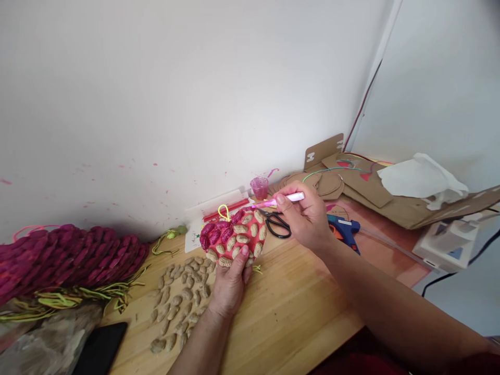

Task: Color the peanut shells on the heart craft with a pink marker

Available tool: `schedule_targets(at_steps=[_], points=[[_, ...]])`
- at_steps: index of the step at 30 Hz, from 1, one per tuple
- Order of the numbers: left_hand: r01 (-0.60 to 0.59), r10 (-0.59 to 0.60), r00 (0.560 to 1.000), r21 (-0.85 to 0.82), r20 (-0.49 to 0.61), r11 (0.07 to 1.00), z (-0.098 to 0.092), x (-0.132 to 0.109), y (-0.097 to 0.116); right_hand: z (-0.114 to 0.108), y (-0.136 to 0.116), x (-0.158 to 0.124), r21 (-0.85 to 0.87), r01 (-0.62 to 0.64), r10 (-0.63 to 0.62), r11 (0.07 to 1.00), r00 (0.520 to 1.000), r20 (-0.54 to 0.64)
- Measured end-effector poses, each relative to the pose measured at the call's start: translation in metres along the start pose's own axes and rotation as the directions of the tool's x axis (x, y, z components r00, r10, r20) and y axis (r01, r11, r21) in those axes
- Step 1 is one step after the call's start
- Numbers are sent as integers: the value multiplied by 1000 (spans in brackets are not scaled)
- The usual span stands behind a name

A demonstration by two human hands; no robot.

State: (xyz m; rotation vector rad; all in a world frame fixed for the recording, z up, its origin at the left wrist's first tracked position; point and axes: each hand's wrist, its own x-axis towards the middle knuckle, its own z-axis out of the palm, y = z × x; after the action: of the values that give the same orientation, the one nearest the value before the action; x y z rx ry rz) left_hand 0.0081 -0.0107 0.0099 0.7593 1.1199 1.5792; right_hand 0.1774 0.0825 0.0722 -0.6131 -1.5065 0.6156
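In the head view, my left hand [230, 286] grips the lower edge of a red hanging decoration [242, 239], thumb on its front. Peanuts cover its face, with a yellow cord loop [224, 212] at the top. The peanuts on its left and along its upper edge are shiny magenta; the others are plain tan. My right hand [307, 216] is closed around the white handle of a paintbrush [294, 197]. Its pink tip meets the decoration's upper right edge. Behind the brush stands a small clear cup [259, 187] of pink paint.
Loose peanuts [187, 294] lie on the wooden table [281, 312]. Magenta peanut-covered pieces [78, 255] are stacked at the left, near a black flat object [102, 348]. Black-handled scissors [278, 227], a blue glue gun [346, 229] and cardboard [359, 182] are to the right.
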Motion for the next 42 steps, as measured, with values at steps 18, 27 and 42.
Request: schedule_targets(at_steps=[18, 27, 42], points=[[29, -31, 998, -34, -50, 999, -1, 1, -2, 0, -4, -1, -44, -27, 27, 999, 1000, -7], [33, -36, 997, -63, -62, 997, 1, 2, -1, 1, -3, -2, -46, -11, 11, 999, 1000, 5], [46, -66, 987, -137, -149, 990, 12, -4, 6, 5, 5, -5, -188, 52, -20, 981, 986, 166]])
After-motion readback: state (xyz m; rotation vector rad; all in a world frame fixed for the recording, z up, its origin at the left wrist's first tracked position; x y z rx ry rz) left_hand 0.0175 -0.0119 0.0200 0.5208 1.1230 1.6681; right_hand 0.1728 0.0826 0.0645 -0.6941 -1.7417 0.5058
